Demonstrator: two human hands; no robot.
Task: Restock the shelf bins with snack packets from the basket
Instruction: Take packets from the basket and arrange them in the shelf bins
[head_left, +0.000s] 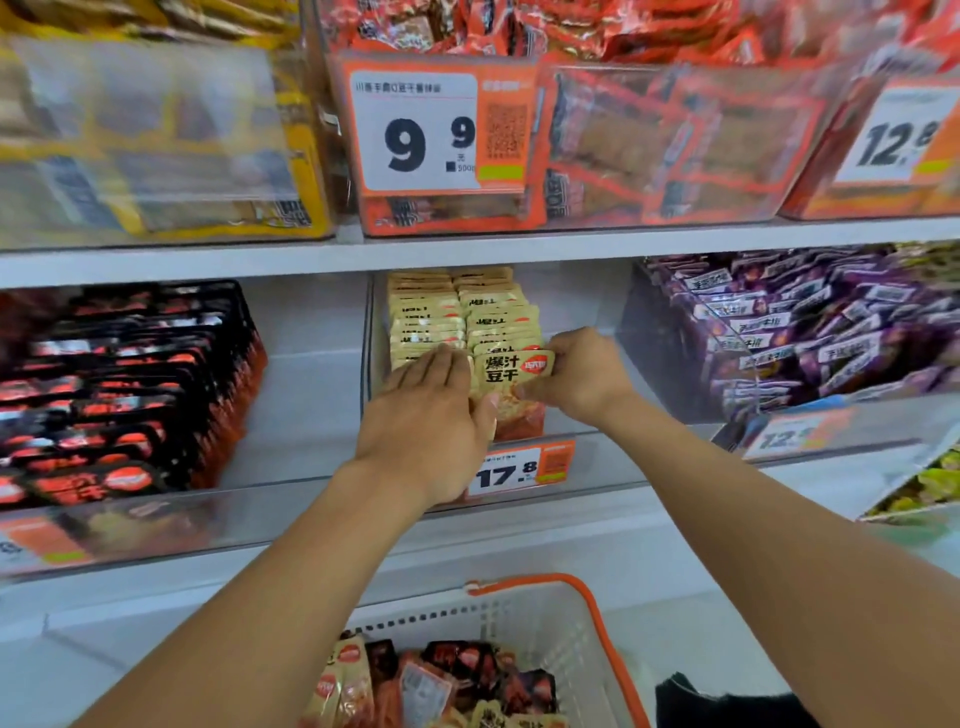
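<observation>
- Two hands meet at the front of the middle shelf bin (582, 441) in the head view, which is the only view there is.
- The right hand (584, 376) has its grip closed on a beige snack packet (514, 387), fingers curled over the top right corner at about 1 o'clock of the pack.
- The left hand (434, 415) lies flat with straight fingers, pressing on the left row of beige packets (426, 325); it holds nothing, and its thumb touches the held packet's left edge.
- The held packet stands upright, long axis running 12 to 6 o'clock, face toward the camera, at the front of the right row, just at 9 o'clock from the right grip.
- The right hand seems nearer to seating it; the move likely turns on pushing the pack down and back toward 12 o'clock against its row.
- The basket (610, 654) sits at 6 o'clock, well below the bin, with mixed packets (441, 686) left inside.
</observation>
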